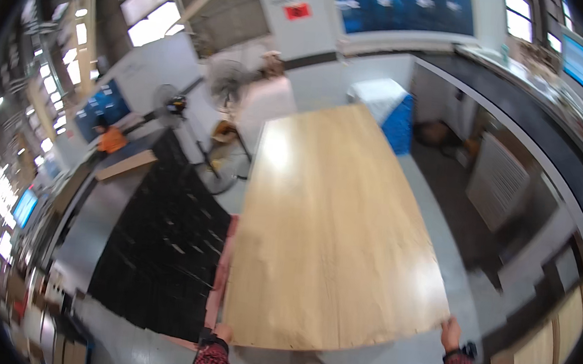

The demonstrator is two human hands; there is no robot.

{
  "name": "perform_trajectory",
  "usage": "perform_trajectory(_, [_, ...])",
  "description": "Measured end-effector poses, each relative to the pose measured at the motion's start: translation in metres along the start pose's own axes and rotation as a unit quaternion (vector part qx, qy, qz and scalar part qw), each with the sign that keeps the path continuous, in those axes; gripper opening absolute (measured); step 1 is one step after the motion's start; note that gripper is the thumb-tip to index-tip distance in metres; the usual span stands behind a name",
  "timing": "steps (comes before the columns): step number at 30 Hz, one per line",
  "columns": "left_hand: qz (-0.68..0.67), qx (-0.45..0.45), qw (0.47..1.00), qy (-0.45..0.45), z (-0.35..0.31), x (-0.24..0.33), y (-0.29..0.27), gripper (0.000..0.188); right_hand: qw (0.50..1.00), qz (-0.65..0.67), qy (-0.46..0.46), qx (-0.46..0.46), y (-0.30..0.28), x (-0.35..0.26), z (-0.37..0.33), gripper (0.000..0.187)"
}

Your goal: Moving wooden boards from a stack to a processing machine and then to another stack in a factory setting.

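A large, thin, light wood-grain sheet (332, 234) stretches away in front of me, glossy where light falls on it. My left hand (223, 332) is closed on its near left corner, with the fingers partly hidden. At the near right corner my right hand (451, 332) pinches the edge. The sheet's near edge runs between my two hands, above the floor and my feet. What lies under the sheet is hidden.
Left of the sheet lies a black, white-streaked panel (168, 240) with a pinkish strip (220, 273) along its side. Standing fans (227, 83) are behind it. A long machine frame (531, 134) borders the right. A person in orange (111, 140) is far left.
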State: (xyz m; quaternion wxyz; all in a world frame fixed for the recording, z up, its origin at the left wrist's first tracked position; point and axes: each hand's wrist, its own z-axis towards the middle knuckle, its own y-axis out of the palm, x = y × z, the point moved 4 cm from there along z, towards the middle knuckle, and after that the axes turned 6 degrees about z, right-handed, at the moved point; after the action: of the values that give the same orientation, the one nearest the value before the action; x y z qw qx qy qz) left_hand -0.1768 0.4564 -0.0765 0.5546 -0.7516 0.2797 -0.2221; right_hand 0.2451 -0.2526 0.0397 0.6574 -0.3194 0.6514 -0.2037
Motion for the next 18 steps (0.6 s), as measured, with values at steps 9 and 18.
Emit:
perform_trajectory(9, [-0.02, 0.065, 0.964, -0.259, -0.043, 0.058, -0.018, 0.022, 0.998, -0.039, -0.005, 0.05, -0.024, 0.018, 0.007, 0.02])
perform_trajectory(18, [-0.214, 0.077, 0.895, -0.384, -0.057, 0.072, -0.054, 0.051, 0.994, 0.06, 0.095, 0.008, 0.009, 0.102, 0.04, 0.023])
